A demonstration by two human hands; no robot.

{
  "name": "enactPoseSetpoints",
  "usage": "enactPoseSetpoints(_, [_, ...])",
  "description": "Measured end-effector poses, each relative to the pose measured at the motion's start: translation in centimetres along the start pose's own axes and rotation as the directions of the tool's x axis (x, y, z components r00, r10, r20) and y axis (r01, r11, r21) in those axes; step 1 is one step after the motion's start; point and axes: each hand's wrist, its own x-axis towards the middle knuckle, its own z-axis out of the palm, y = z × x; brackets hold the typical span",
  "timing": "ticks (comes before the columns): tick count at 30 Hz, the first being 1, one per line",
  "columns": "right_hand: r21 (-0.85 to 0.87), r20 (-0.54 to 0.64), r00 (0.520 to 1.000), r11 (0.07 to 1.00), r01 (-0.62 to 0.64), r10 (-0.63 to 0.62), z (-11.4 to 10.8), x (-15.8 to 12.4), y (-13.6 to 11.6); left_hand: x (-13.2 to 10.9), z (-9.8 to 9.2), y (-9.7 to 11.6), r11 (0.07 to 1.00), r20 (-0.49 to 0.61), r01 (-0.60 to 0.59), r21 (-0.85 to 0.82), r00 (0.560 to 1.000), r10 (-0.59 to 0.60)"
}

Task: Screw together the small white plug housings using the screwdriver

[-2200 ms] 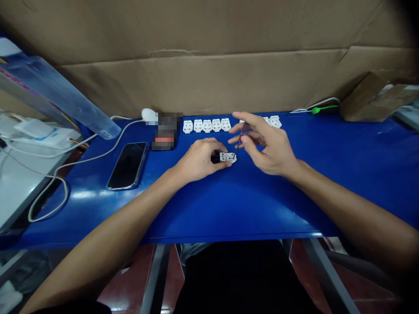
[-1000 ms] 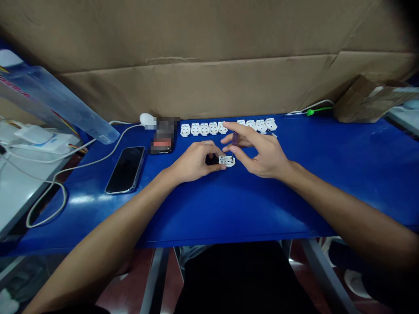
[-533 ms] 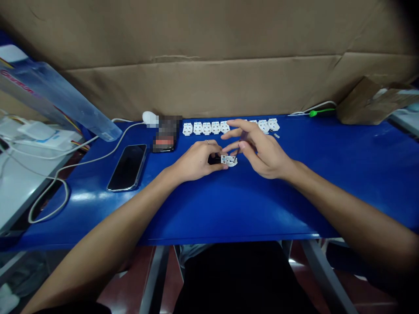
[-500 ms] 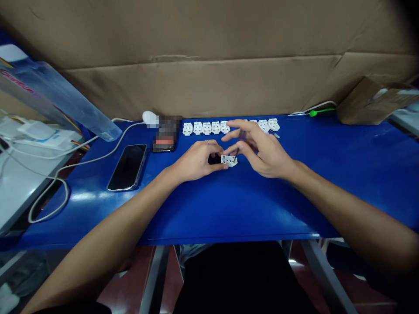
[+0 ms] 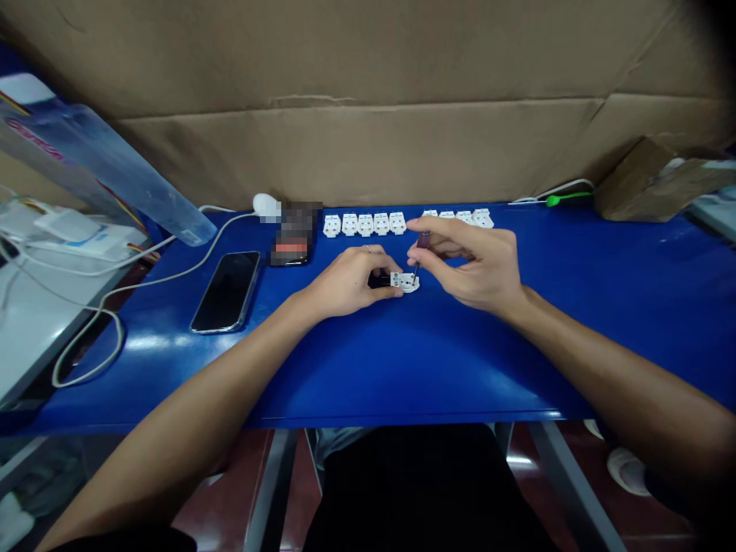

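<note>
a white plastic plug body [image 5: 405, 282] is pressed on the blue table [image 5: 345, 368] by the curled fingers of the left hand [image 5: 348, 281], its black part [image 5: 379, 281] under them. a small screwdriver [image 5: 422, 244] is pinched by the right hand [image 5: 474, 264], its tip touching the plug body, just beside those fingers.

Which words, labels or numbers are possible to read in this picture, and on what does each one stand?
Clear plastic sleeve: pink-red lettering, too blurred to read.
Pixelated dark object: blurred out, its orange-red label unreadable.
Row of white plastic blocks: small coloured marks, too small to read.
No other readable text shows.
</note>
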Motion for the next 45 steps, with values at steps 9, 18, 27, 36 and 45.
enactPoseSetpoints(9, [0.146,0.208,0.978,0.989,-0.019,-0.012,-0.2,-0.2,0.3,0.1,0.0,0.0,0.999,0.002,-0.015,0.034,1.000,0.015])
enactPoseSetpoints(18, [0.031,0.000,1.000,0.999,0.011,-0.011,0.0,0.0,-0.5,0.0,0.1,-0.2,0.999,-0.004,-0.034,0.022,0.999,0.035])
enactPoseSetpoints(27, [0.115,0.289,0.949,0.989,0.096,-0.126,-0.7,0.2,-0.1,0.1,-0.1,0.0,0.999,0.011,-0.035,-0.006,0.999,0.035])
enactPoseSetpoints(36, [0.322,0.383,0.917,0.914,-0.247,0.113,-1.0,0.0,0.5,0.2,-0.1,0.1,0.999,-0.014,-0.027,0.026,1.000,0.027])
enactPoseSetpoints(45, [0.113,0.201,0.976,0.987,-0.112,0.088,-0.6,0.1,0.1,0.1,0.2,-0.1,0.999,-0.025,-0.049,0.009,0.998,0.049])
